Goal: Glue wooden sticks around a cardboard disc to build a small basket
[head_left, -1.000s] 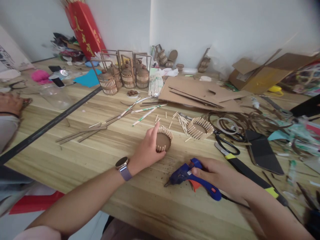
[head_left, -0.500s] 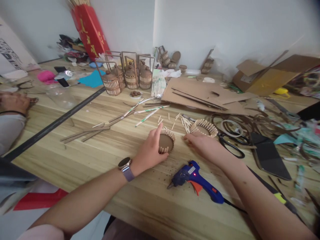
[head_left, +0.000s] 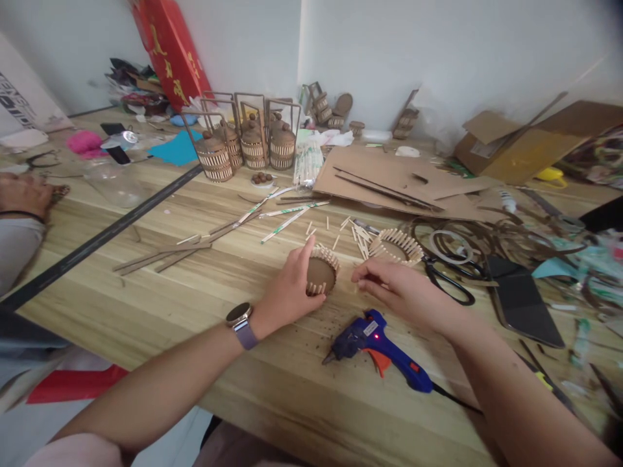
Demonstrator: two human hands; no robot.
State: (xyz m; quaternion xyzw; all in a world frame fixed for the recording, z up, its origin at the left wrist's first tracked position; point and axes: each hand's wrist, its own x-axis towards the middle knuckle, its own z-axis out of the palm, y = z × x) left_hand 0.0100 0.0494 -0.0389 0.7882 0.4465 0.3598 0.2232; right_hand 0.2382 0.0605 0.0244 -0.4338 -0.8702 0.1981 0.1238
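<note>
It looks like a small craft workshop, or a room used as one. Plain pale walls stand behind a long wood-grained worktop [head_left: 233, 279] crowded with making supplies: a blue glue gun [head_left: 355, 337] with its light lit, scissors [head_left: 460, 301], short pale sticks [head_left: 360, 241], a dish of brown beads [head_left: 263, 178] and a flat cardboard sheet [head_left: 363, 170]. Several matching handled baskets [head_left: 254, 148] stand together near a round base [head_left: 322, 272] ringed with sticks. At the far left, another person's hand [head_left: 24, 194] rests at the same surface.
</note>
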